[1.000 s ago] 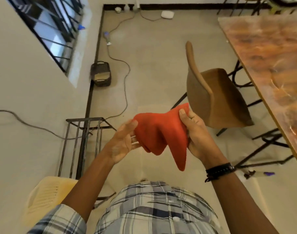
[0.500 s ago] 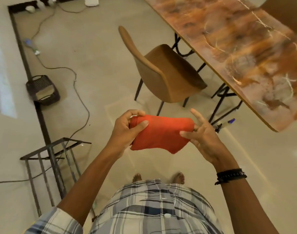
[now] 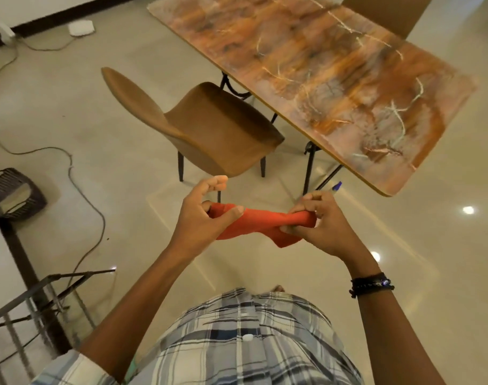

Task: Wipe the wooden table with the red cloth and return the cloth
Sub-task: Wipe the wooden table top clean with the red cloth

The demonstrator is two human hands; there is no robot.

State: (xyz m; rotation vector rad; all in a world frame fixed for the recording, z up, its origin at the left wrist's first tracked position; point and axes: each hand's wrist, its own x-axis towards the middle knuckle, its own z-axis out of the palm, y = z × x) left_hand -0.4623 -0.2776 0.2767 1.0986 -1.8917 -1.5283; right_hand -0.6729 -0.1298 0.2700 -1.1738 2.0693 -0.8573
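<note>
Inspection is finding the red cloth (image 3: 254, 223) sagging soft and light in mid-air short of the bench (image 3: 320, 79), the left grip (image 3: 201, 218) pinching one end and the right grip (image 3: 320, 226) bunching the other, a folded edge seeming the surest hold.
</note>
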